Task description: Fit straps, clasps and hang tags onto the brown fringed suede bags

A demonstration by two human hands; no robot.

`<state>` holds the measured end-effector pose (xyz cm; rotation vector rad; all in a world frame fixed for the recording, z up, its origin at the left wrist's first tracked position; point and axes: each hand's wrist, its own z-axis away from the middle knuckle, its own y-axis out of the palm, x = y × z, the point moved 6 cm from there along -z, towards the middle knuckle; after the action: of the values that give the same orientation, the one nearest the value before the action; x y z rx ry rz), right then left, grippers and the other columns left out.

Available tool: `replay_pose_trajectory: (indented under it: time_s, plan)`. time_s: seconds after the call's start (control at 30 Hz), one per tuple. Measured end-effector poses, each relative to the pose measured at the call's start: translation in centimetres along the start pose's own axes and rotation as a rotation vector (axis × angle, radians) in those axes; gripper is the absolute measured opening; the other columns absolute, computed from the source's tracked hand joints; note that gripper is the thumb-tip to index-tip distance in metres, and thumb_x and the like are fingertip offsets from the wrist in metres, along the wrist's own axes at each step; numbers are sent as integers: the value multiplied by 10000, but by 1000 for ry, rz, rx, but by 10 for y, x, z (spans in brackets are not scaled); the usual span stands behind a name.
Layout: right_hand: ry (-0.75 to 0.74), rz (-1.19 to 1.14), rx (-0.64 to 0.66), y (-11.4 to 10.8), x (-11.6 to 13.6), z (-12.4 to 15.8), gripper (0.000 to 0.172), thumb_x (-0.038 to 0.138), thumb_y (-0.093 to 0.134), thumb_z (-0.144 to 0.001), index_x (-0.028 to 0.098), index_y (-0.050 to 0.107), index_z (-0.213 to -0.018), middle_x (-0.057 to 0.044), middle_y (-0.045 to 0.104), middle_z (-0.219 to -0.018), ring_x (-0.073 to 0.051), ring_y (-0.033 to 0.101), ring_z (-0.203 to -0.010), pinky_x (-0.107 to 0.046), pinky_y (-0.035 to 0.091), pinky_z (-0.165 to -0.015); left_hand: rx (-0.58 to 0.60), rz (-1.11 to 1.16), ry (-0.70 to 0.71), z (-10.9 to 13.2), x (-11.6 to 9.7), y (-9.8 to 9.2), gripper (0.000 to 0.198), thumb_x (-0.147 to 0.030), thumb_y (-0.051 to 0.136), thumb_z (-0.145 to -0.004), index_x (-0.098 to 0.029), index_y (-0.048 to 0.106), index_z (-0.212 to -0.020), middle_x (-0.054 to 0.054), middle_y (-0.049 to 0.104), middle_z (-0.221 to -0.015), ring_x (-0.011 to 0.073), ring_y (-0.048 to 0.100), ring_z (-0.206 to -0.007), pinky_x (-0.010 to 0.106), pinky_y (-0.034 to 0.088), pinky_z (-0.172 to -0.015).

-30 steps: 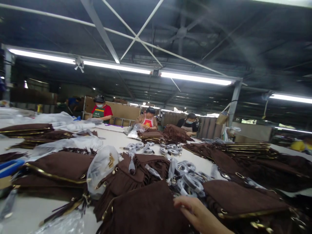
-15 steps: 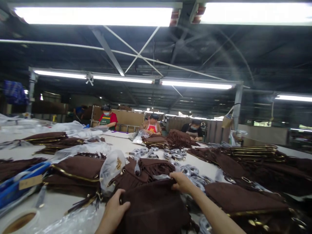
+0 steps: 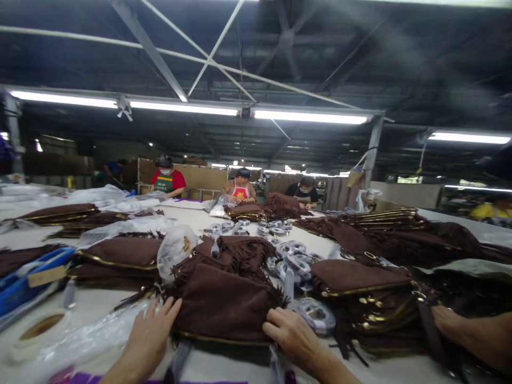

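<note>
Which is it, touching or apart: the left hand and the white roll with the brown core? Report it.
Apart. The head view shows a plain gap between the left hand and the white roll, with clear plastic lying there.

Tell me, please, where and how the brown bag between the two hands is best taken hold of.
Probably by both near corners of the brown bag, coming in from left and right: it lies broad and fairly flat, its gold-trimmed edge on the near side, and the right hand touches it near one corner.
</note>
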<state>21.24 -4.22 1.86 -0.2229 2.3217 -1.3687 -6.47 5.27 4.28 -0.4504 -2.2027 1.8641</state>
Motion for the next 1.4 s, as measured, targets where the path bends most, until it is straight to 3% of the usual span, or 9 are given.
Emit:
replay_pose_trajectory:
  time_s: [0.17, 0.27, 0.4, 0.53, 0.77, 0.87, 1.03, 1.23, 1.4]
  plan:
    - [72, -45, 99, 20, 18, 9, 175, 108, 632, -685, 208, 591, -822, -23, 650, -845, -198, 574, -739, -300, 292, -585, -31, 141, 113, 59, -85, -20, 299, -134, 392, -902, -191, 677, -976, 105, 669, -1057, 259, 602, -1017, 387, 457, -887]
    - [96, -35, 131, 11, 17, 3, 250, 89, 629, -619, 209, 587, -833, -17, 653, -856, -189, 577, -676, -297, 258, -550, 87, 274, 155, 68, -149, -5, 292, -414, 590, -830, -168, 674, -965, 126, 666, -1055, 313, 587, -1036, 420, 470, -880]
    - [108, -3, 125, 3, 14, 4, 234, 23, 581, -695, 207, 584, -839, -28, 658, -886, -195, 601, -697, -290, 283, -568, 200, 240, 190, 53, -196, 24, 303, -175, 605, -764, -119, 654, -1057, 183, 658, -1112, 358, 590, -1061, 458, 485, -843]
    - [109, 29, 72, 10, 0, 21, 213, 11, 498, -848, 195, 585, -910, -50, 650, -926, -191, 615, -742, -281, 342, -628, 94, 152, 228, 37, -178, 19, 304, -22, 467, -777, -135, 667, -976, 156, 702, -999, 300, 647, -967, 381, 486, -776]
    - [148, -2, 76, 33, -25, 48, 275, -6, 475, -850, 199, 603, -980, -47, 649, -905, -181, 623, -727, -271, 359, -614, 22, -81, 16, 24, -26, -12, 344, 6, 362, -856, -117, 673, -934, 176, 707, -927, 314, 676, -917, 401, 469, -768]
    - [140, -42, 100, 31, -19, 43, 304, -19, 496, -770, 200, 621, -940, -45, 649, -889, -197, 629, -739, -282, 381, -608, 61, -183, 3, 25, 14, -11, 360, 7, 370, -863, -144, 687, -941, 146, 710, -930, 306, 672, -930, 399, 469, -788]
    - [159, -215, 195, 13, -15, 41, 319, 59, 511, -756, 196, 634, -1016, -66, 642, -951, -238, 625, -851, -328, 464, -720, -74, -81, 178, 42, -17, -7, 636, 126, 365, -738, -178, 586, -1251, 137, 611, -1252, 297, 543, -1163, 429, 425, -942]
    - [192, -308, 221, -24, -16, 58, 310, 118, 545, -827, 202, 638, -1110, -138, 610, -1233, -292, 575, -1102, -426, 460, -937, 60, 230, 524, 62, -94, 24, 275, -36, 452, -869, -184, 653, -983, 76, 660, -1077, 245, 572, -988, 368, 456, -886]
    - [102, -491, 195, -34, 23, 57, 306, 123, 402, -932, 251, 638, -1081, -85, 695, -1079, -224, 647, -960, -326, 524, -824, 63, 276, 525, 56, -109, 41, 380, -89, 455, -892, -171, 579, -1242, 108, 603, -1296, 283, 523, -1167, 431, 375, -1033]
